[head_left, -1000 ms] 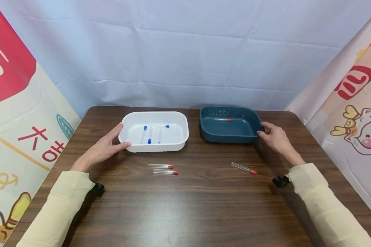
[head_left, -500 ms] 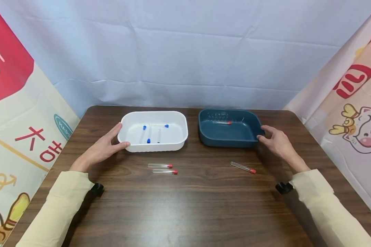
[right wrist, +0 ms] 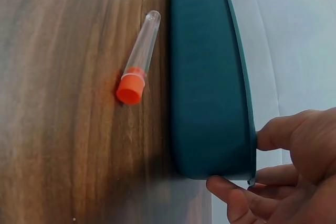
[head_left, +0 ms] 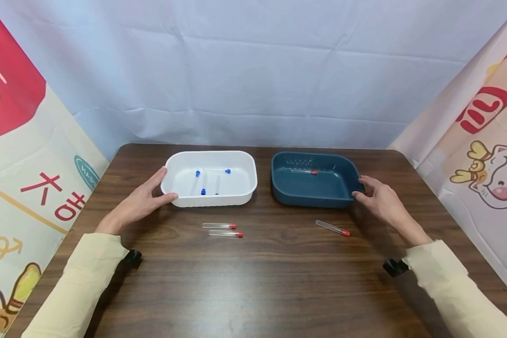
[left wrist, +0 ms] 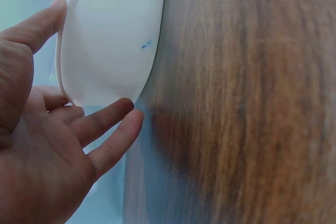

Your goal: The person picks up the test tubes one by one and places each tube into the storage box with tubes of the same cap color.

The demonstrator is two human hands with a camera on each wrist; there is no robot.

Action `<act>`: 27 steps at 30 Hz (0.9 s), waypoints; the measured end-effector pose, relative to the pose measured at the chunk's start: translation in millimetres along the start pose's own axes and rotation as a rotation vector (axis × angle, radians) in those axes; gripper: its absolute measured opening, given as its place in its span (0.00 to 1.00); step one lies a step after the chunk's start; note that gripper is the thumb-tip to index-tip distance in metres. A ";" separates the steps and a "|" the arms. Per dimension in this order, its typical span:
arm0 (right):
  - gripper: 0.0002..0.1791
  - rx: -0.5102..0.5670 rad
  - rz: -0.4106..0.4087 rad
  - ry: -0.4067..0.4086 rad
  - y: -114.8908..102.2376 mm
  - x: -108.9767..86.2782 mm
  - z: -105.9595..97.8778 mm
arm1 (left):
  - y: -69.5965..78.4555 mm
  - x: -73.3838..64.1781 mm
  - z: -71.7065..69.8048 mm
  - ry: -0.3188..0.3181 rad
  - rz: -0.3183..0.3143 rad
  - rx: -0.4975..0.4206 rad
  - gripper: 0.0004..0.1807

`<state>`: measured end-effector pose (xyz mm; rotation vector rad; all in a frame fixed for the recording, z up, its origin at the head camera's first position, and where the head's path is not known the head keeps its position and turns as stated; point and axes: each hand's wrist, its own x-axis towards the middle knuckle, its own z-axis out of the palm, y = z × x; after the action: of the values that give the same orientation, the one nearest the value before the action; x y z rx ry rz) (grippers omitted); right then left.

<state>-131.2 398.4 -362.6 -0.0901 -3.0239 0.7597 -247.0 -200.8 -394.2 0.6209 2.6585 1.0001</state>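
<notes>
My left hand [head_left: 137, 206] rests against the left end of a white basin [head_left: 211, 202], its thumb at the near corner and its fingers along the outer wall. In the left wrist view those fingers look fairly straight. Several blue-capped test tubes lie inside the white basin. At the right end of a dark teal basin [head_left: 312, 199], my right hand [head_left: 382, 202] grips the rim between thumb and fingers. One red-capped test tube [head_left: 306, 172] lies in that basin. The right wrist view shows the thumb [right wrist: 281, 132] on the rim and the fingers partly behind the end wall.
Two red-capped test tubes [head_left: 224, 230] lie on the brown table [head_left: 236, 291] in front of the white basin. Another red-capped tube [head_left: 333, 228] lies before the teal basin. A pale curtain [head_left: 257, 70] hangs behind the table, with printed cloths at both sides.
The teal basin has moved toward me and slightly right, with my right hand drawing back along with it. My left hand and the white basin stay nearly where they were.
</notes>
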 end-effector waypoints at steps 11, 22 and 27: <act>0.34 -0.006 -0.038 0.015 -0.7 -12.8 1.5 | 2.2 -1.4 -0.4 0.003 -0.007 -0.016 0.56; 0.35 0.011 -0.072 0.009 2.8 -22.1 4.3 | 5.3 -2.8 -1.5 -0.008 -0.008 -0.020 0.56; 0.37 0.030 -0.112 -0.004 7.1 -23.8 4.3 | 3.7 -2.5 -1.0 -0.004 -0.010 -0.026 0.56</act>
<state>-107.3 401.1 -370.0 0.0803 -2.9902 0.7954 -244.0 -200.0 -390.8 0.6026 2.6374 1.0282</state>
